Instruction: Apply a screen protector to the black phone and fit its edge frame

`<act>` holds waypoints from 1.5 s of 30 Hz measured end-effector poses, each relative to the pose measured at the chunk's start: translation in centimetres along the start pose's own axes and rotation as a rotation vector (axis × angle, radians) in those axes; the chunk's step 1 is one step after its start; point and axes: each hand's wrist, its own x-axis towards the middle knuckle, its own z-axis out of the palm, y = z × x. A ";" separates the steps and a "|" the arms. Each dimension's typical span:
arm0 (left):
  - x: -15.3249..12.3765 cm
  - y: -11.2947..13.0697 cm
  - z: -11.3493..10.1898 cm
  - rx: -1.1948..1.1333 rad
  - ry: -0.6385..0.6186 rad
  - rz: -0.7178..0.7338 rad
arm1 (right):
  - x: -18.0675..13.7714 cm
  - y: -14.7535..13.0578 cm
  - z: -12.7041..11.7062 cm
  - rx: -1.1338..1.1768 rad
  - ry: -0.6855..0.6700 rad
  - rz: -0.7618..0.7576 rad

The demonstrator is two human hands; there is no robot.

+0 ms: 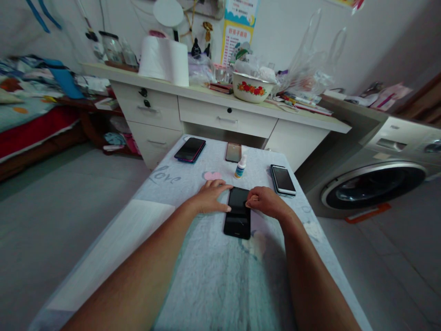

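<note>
A black smartphone point(237, 223) lies screen up on the cloth-covered table, between my two hands. My left hand point(212, 196) is at its left side with fingers spread, the thumb and a fingertip touching its edge. Curled closed, my right hand point(264, 201) presses at the right edge of the screen; what its fingers hold, if anything, is hidden. Just beyond the phone stands a small white spray bottle point(241, 166) with a blue and yellow label.
Stacked dark phones point(190, 150) lie at the table's far left, a phone with a brownish surface point(233, 152) at the far middle, and stacked phones with a white one on top point(284, 179) at the right. Behind are a white desk point(227, 112) and a washing machine point(375, 161).
</note>
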 end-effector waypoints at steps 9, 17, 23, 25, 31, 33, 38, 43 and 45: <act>0.1 -0.3 0.2 -0.001 0.006 0.009 | 1.3 1.1 1.3 -0.066 0.258 0.066; 0.2 -0.4 0.2 0.001 0.010 0.011 | 2.0 1.8 1.9 -0.125 0.344 0.112; 0.0 -0.1 0.0 -0.007 -0.002 -0.008 | 2.4 1.0 2.1 -0.206 0.335 0.133; 0.0 0.0 -0.1 -0.009 -0.005 -0.010 | 2.6 0.7 2.2 -0.226 0.325 0.141; 0.1 0.0 0.0 0.000 0.002 -0.011 | 3.4 -0.5 2.3 -0.298 0.286 0.126; 0.1 -0.1 0.0 0.005 0.005 -0.008 | 3.7 -0.9 2.5 -0.324 0.273 0.112; 0.2 -0.2 0.2 0.016 0.018 0.009 | 4.6 -2.1 2.9 -0.344 0.257 0.052; 0.2 -0.3 0.3 0.014 0.018 0.006 | 4.9 -2.4 3.1 -0.324 0.244 0.033; 0.2 -0.3 0.2 0.013 0.014 0.001 | 4.7 -2.1 2.9 -0.312 0.237 0.034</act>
